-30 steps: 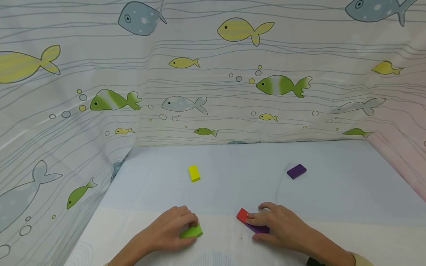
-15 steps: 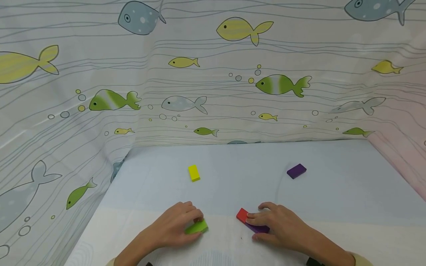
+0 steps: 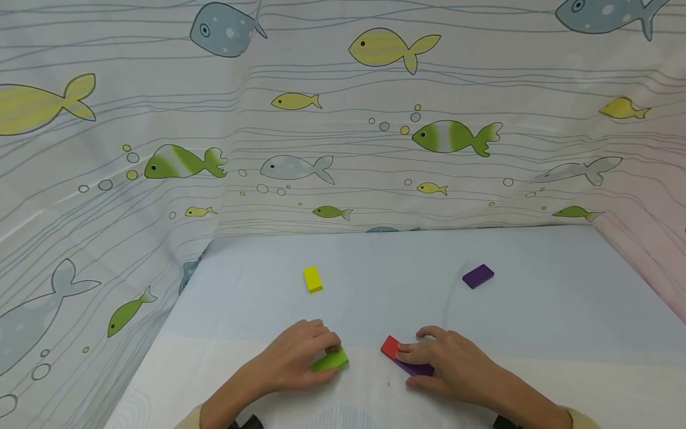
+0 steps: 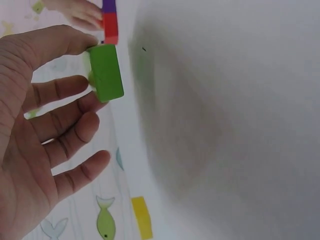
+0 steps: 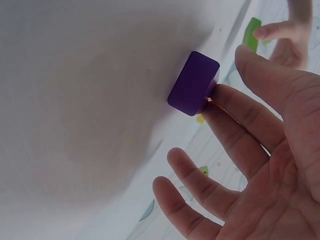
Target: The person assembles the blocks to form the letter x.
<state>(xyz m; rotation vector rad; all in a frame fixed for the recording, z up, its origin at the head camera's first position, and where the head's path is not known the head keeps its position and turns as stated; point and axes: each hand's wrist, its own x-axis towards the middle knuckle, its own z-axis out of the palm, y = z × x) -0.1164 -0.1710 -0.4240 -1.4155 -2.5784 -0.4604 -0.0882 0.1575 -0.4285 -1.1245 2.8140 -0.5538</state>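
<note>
My left hand (image 3: 300, 357) pinches a bright green block (image 3: 330, 360) between thumb and fingers, close over the table. In the left wrist view the green block (image 4: 107, 72) shows its end face, with the thumb at one edge and fingertips at the other side. To its right, a red block (image 3: 390, 348) and a purple block (image 3: 415, 368) lie end to end on the table. My right hand (image 3: 455, 366) rests its straight fingertips on these two blocks where they meet. In the right wrist view its thumb stands apart from the purple block (image 5: 194, 84).
Farther back on the white table (image 3: 375, 286) lie a yellow block (image 3: 312, 279) on the left and a second purple block (image 3: 478, 276) on the right. A fish-patterned cloth (image 3: 343, 131) rises behind the table and along its left side.
My left hand has moved right and slightly away from me with the green block, nearing the red and purple blocks. The right hand has kept its place.
</note>
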